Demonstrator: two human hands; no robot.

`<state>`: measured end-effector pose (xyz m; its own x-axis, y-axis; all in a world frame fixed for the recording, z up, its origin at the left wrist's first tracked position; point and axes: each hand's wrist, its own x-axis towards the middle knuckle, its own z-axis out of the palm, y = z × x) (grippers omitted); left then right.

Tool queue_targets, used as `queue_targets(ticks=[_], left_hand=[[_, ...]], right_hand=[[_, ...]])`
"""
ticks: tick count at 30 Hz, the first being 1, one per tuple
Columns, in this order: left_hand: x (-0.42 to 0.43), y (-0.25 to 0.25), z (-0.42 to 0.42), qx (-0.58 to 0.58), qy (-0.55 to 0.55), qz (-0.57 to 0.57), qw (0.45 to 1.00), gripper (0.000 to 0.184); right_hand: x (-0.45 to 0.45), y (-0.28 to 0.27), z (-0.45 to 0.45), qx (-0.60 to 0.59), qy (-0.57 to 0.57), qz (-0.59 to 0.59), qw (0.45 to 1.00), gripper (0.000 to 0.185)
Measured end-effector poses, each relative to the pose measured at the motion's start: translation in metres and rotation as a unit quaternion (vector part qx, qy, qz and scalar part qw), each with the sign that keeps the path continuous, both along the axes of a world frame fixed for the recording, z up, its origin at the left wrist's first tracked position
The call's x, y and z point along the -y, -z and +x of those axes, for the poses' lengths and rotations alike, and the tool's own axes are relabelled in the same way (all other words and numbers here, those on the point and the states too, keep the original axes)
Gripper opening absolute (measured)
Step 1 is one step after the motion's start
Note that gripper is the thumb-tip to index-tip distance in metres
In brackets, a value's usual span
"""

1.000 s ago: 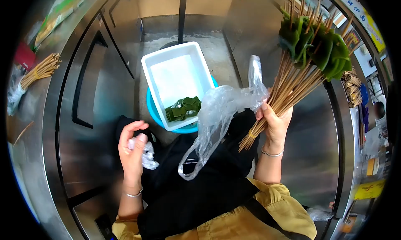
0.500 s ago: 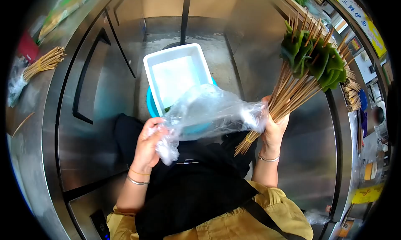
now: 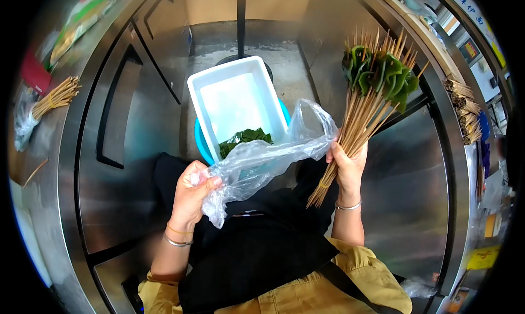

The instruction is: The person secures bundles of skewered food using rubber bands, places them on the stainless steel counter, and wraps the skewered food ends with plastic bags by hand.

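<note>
My left hand (image 3: pixel 188 198) is closed on one end of a clear plastic bag (image 3: pixel 257 160). The bag stretches across to my right hand (image 3: pixel 350 169), whose thumb and fingers pinch its other end. That same hand grips a bundle of bamboo skewers (image 3: pixel 358 125), tied with a yellow band near the bottom. Folded dark green leafy pieces (image 3: pixel 380 73), looking like kelp, are threaded near the skewers' upper ends. Behind the bag, a white plastic tub (image 3: pixel 236 103) is tilted, with cut green pieces (image 3: pixel 244 140) at its near end.
The tub rests on a blue basin (image 3: pixel 203 143) between steel cabinets. On the left counter lies a banded skewer bundle (image 3: pixel 57 98) partly in plastic. More skewer bundles (image 3: pixel 465 111) lie on the right counter. A black post (image 3: pixel 241 24) rises behind the tub.
The skewer bundle has moved left and stands more upright. The bag has dropped and shifted, uncovering the green pieces in the tub. Both hands keep their holds.
</note>
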<state>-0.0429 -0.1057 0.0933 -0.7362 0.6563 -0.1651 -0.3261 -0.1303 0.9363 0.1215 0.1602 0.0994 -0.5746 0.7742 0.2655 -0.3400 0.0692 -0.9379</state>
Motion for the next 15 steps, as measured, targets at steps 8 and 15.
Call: queue_targets(ticks=[8,15], left_hand=[[-0.029,-0.002,0.004,0.107,0.005,0.085,0.991,0.022],[-0.065,-0.002,0.015,0.054,-0.014,0.058,0.997,0.012]], right_hand=[[-0.006,-0.014,0.003,-0.023,0.047,-0.022,0.998,0.05],[0.013,-0.021,0.004,-0.001,-0.207,-0.053,0.977,0.072]])
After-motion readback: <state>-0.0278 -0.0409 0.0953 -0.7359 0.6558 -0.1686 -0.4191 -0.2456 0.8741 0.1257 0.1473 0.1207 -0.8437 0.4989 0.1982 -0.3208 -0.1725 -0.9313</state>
